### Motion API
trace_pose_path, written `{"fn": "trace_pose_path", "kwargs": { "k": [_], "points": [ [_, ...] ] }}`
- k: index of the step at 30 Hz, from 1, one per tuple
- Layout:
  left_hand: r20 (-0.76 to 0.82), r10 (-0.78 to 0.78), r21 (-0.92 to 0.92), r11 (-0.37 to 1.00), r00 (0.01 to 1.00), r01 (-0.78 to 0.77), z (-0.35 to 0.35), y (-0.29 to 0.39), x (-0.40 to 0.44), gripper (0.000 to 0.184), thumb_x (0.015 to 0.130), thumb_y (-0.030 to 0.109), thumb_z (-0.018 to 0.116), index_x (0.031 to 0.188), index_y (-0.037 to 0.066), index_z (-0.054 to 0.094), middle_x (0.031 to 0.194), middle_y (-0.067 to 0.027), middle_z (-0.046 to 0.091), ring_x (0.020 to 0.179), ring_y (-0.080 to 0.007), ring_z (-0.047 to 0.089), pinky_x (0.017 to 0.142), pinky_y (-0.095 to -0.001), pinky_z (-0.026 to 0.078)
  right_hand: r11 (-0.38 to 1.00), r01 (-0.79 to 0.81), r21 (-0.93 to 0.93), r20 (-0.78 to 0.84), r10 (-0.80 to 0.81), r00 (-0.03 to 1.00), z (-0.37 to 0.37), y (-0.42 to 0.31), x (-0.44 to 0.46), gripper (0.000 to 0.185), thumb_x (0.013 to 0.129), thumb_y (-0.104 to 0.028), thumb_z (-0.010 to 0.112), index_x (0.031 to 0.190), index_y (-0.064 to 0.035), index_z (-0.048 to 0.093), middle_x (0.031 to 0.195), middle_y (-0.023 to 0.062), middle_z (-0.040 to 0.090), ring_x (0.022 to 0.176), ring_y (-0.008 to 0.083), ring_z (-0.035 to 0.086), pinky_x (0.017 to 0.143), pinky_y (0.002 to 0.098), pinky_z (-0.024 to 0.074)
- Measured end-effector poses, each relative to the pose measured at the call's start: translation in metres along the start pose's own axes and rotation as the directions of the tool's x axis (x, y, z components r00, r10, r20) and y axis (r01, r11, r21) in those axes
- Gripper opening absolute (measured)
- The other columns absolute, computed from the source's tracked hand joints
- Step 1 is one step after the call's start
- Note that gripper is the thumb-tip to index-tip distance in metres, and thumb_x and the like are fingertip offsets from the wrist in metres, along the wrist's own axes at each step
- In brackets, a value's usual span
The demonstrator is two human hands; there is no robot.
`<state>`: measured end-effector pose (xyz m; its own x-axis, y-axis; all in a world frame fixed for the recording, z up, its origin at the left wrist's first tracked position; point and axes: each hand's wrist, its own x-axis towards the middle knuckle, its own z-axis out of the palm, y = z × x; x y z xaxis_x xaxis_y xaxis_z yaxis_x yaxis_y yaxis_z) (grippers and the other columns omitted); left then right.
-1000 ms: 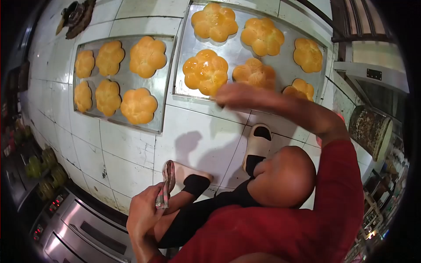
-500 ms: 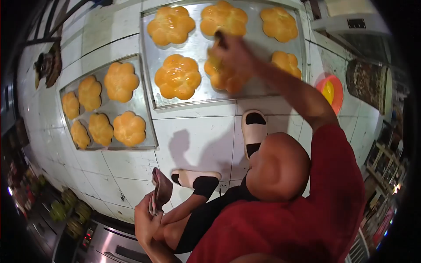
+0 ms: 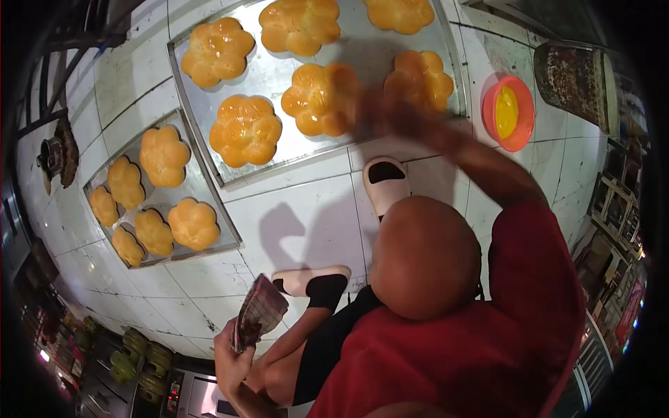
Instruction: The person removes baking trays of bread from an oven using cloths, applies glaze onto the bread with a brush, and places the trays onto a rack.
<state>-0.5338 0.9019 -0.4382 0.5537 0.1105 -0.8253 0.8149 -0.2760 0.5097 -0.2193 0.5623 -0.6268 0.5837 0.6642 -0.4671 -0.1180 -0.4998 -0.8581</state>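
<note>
My right hand point(image 3: 397, 118) is smeared by motion above the front edge of the large metal tray point(image 3: 300, 152). It is closed around what looks like a pastry brush, itself blurred now. Beneath and beside the hand are a glossy flower-shaped bun point(image 3: 313, 104) and another bun point(image 3: 425, 78), partly covered by the hand. My left hand point(image 3: 233, 362), low by my knee, is closed on a folded, stained cloth point(image 3: 261, 313). An orange bowl point(image 3: 529, 115) of yellow liquid point(image 3: 506, 113) stands on the floor right of the tray.
A smaller tray point(image 3: 230, 242) of several duller flower-shaped buns lies on the white tiled floor to the left. My slippered feet point(image 3: 388, 188) are close to the large tray. A rusty tin point(image 3: 571, 83) stands behind the bowl.
My right hand has moved right across the front row of buns, uncovering the middle one. The view has shifted, showing more of the bowl. My left hand keeps the cloth, now turned more open to view.
</note>
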Motion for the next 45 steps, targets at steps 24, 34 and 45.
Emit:
{"fn": "trace_pose_path", "kwargs": {
  "k": [24,34,45],
  "points": [
    [-0.020,-0.073,-0.163,0.984,0.997,0.069,0.005,-0.025,0.037,0.029,0.076,-0.007,0.050,0.104,-0.005,0.057,0.088,-0.0067,0.063,0.074,-0.0129,0.059,0.067,-0.0267,0.050,0.961,0.121,-0.249,-0.646,-0.257,0.719,-0.046,0.038,0.026,0.026,0.086,-0.031,0.062,0.078,-0.0063,0.061,0.068,0.0075,0.063,0.064,0.0169,0.063,0.058,0.0326,0.0488],
    [0.183,-0.084,-0.150,0.982,0.980,0.113,0.013,-0.016,0.061,0.030,0.078,-0.006,0.050,0.106,-0.005,0.057,0.087,-0.0066,0.063,0.073,-0.0127,0.059,0.065,-0.0288,0.053,0.974,0.227,-0.018,-0.203,-0.226,0.953,-0.106,0.198,-0.068,0.027,0.091,-0.027,0.057,0.103,-0.0031,0.061,0.101,0.0096,0.062,0.086,0.0157,0.062,0.072,0.0289,0.0502],
    [0.145,-0.204,-0.106,0.970,0.968,0.220,0.009,-0.003,0.073,0.025,0.079,-0.002,0.051,0.103,-0.003,0.059,0.073,-0.0014,0.058,0.056,-0.0070,0.048,0.059,-0.0263,0.050,0.845,0.019,-0.535,-0.516,-0.344,0.785,-0.094,0.109,-0.122,0.035,0.094,-0.035,0.053,0.093,-0.0014,0.064,0.078,0.0106,0.066,0.071,0.0192,0.065,0.061,0.0311,0.0495]
  ]
}}
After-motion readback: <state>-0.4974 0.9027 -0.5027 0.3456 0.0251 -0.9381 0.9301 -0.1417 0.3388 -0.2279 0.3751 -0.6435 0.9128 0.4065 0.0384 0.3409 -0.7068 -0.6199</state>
